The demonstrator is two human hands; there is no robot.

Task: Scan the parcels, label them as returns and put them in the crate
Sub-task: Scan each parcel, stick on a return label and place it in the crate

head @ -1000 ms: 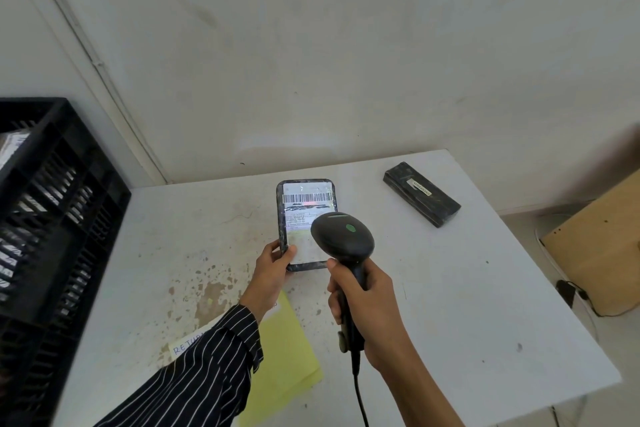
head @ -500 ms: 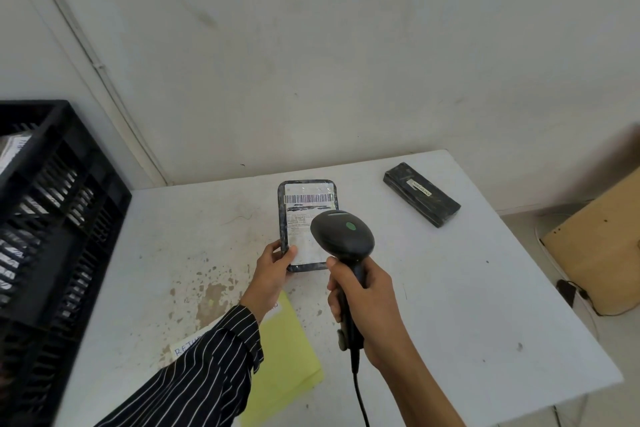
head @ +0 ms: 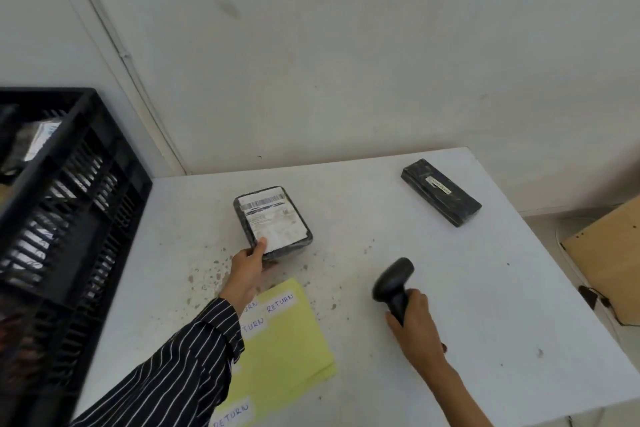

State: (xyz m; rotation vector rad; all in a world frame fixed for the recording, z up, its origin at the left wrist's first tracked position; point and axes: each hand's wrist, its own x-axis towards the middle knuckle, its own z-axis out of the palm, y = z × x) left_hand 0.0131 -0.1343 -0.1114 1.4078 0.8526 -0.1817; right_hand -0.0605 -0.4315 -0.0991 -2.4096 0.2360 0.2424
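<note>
A black-wrapped rectangular parcel with a white barcode label [head: 273,222] is being gripped at its near left corner by the left hand [head: 247,270], the thumb being pressed on the label. It is being held low over the middle of the white table [head: 467,288]; whether it is touching the top cannot be told. Its label is being turned upward and its long axis is being pointed away from the person, leaning slightly left, barcode end farthest. A black handheld scanner [head: 393,282] is being clasped round its handle by the right hand [head: 415,326], apart from the parcel on its right, head raised. A long black second parcel [head: 441,191] is lying diagonally near the far right corner. A yellow sheet of RETURN stickers [head: 287,340] is being partly covered by the left sleeve, beside a black slatted plastic crate [head: 69,218].
</note>
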